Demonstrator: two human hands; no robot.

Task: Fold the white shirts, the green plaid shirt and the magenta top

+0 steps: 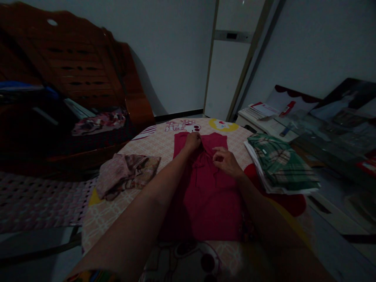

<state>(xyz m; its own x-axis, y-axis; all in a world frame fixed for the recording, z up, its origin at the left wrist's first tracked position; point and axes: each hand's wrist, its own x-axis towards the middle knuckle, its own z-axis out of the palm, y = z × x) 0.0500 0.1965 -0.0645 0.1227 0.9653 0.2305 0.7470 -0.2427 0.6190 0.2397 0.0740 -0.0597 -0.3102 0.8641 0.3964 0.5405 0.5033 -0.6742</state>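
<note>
A dark red garment (205,196) lies spread flat on a round table with a pink patterned cloth (117,211). My left hand (192,141) is closed on the cloth of the garment near its far top edge. My right hand (225,160) rests just right of it, fingers curled and pinching the red fabric near the neckline, where the cloth puckers between the two hands. Both forearms reach across the garment from the near edge.
A crumpled pinkish patterned garment (125,174) lies at the table's left. A folded green plaid stack (280,166) sits at the right edge. A dark wooden bench (82,78) with cloth stands left. A cluttered low cabinet (264,117) is at right, a door (229,70) beyond.
</note>
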